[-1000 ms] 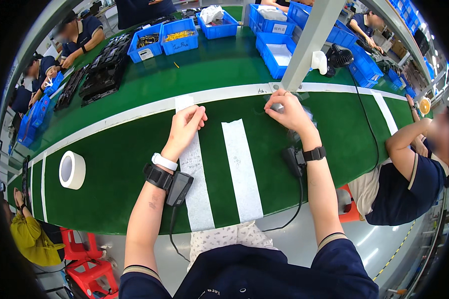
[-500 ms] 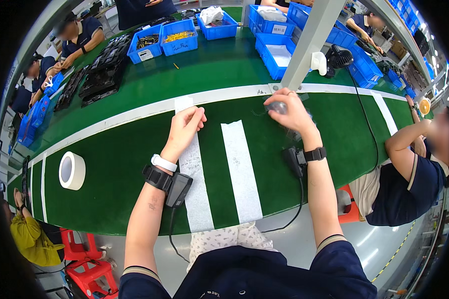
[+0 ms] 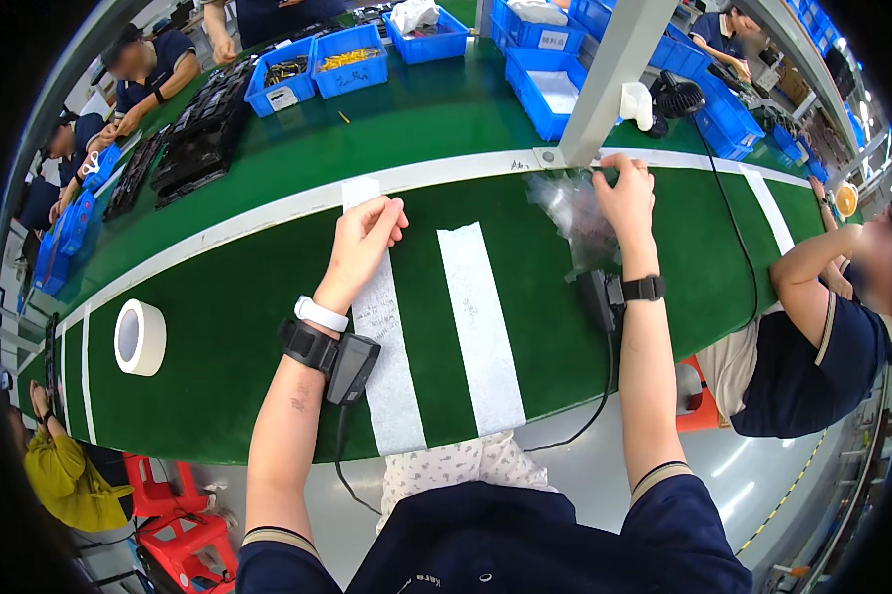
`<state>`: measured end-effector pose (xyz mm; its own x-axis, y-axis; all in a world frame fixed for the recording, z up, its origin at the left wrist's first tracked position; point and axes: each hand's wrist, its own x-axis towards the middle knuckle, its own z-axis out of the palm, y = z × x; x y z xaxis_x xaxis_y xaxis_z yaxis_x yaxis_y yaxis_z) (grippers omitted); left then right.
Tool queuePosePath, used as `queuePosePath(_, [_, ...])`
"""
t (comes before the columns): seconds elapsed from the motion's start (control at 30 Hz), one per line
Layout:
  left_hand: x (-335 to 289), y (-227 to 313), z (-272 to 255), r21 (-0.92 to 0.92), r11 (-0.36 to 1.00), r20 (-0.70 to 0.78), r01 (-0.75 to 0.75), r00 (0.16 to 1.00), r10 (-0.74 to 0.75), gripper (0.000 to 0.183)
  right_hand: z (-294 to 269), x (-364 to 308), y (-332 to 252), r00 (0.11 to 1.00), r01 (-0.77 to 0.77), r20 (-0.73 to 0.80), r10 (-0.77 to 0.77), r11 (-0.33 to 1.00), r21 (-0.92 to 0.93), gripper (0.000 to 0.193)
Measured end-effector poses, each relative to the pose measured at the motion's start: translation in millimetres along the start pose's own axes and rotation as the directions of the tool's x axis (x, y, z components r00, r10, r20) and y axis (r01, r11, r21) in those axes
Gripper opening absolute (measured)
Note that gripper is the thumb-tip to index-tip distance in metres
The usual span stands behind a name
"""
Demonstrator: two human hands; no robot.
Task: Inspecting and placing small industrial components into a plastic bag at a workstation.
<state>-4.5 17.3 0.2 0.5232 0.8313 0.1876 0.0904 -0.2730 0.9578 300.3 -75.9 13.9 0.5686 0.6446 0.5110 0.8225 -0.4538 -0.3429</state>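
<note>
My left hand (image 3: 367, 238) is closed above a white strip (image 3: 391, 366) on the green table. Its thumb presses against the curled fingers; whatever they hold, if anything, is hidden. To the right, my right hand (image 3: 627, 198) hovers beside a crumpled clear plastic bag (image 3: 576, 220) at the foot of the grey post (image 3: 604, 94). The thumb and fingers of this hand are curved and apart, with nothing visible between them. The bag's right edge passes close to or under the hand. A second white strip (image 3: 477, 327) lies between my forearms, carrying faint handwriting.
A roll of white tape (image 3: 140, 338) stands at the left. Blue bins (image 3: 351, 61) with small parts, black trays (image 3: 200, 148) and a small black fan (image 3: 675, 94) are farther back. A cable (image 3: 728, 218) crosses the right side. A co-worker (image 3: 812, 337) sits at the right.
My right hand has moved right and slightly away from me. The plastic, bunched in its fingers before, now lies spread beside it. My left hand is nearly still.
</note>
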Motion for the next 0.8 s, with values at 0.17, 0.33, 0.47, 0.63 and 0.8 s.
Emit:
queuePosePath(0.17, [0,2,2,0.010,1.000,-0.003,-0.008,1.000,0.008,0.030,13,1,13,0.997,-0.037,-0.064,0.036,0.999,-0.018,0.033])
queuePosePath(0.33, [0,-1,1,0.005,1.000,-0.001,0.004,1.000,-0.004,0.030,8,2,5,1.000,-0.019,0.006,0.019,0.998,0.057,0.022])
queuePosePath(0.47, [0,2,-2,0.007,1.000,-0.008,-0.006,1.000,0.006,0.030,-3,4,-7,0.980,0.121,-0.177,-0.093,0.981,0.155,0.015])
queuePosePath(0.63, [0,0,3,0.009,1.000,0.002,0.015,1.000,-0.015,0.030,-2,4,-9,0.968,0.249,-0.152,-0.201,0.845,0.473,0.017])
queuePosePath(0.8, [-1,3,0,0.007,1.000,0.008,-0.011,1.000,0.011,0.031,-3,4,-12,0.928,0.339,-0.027,-0.372,0.812,0.475,0.021])
